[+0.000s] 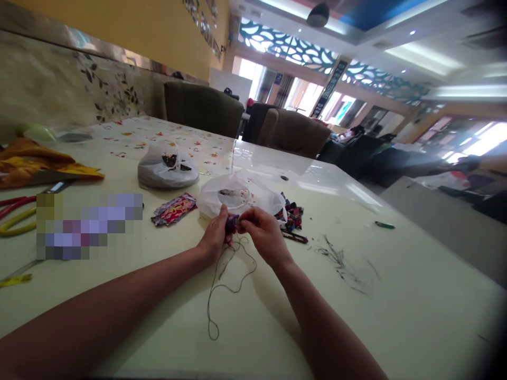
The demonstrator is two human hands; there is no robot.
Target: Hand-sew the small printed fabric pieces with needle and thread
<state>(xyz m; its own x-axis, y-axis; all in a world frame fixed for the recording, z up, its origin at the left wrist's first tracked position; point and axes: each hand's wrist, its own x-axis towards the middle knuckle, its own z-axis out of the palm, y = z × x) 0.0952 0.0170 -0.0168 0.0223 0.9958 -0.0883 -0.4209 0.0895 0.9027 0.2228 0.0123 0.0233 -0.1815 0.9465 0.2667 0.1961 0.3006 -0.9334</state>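
A small bundle of purple and pink fabric [230, 228] is gripped in my left hand [215, 235], with the thumb pointing up along it. Against the bundle's right side, my right hand [259, 228] pinches with thumb and forefinger; whatever is between those fingertips is too small to make out. From the bundle a long dark thread [233, 289] hangs down and loops loosely over the pale tabletop [166, 327]. Just behind both hands sits an open white plastic bag [209, 192].
Left of the hands lie folded red patterned cloth pieces [174, 209], a tied bag of dark bits [168, 168], orange cloth [43, 163] and scissors [19, 221]. To the right are dark fabric scraps [293, 215], a dark red cutter [295, 237], thread ends [336, 256] and a green tool [384, 225].
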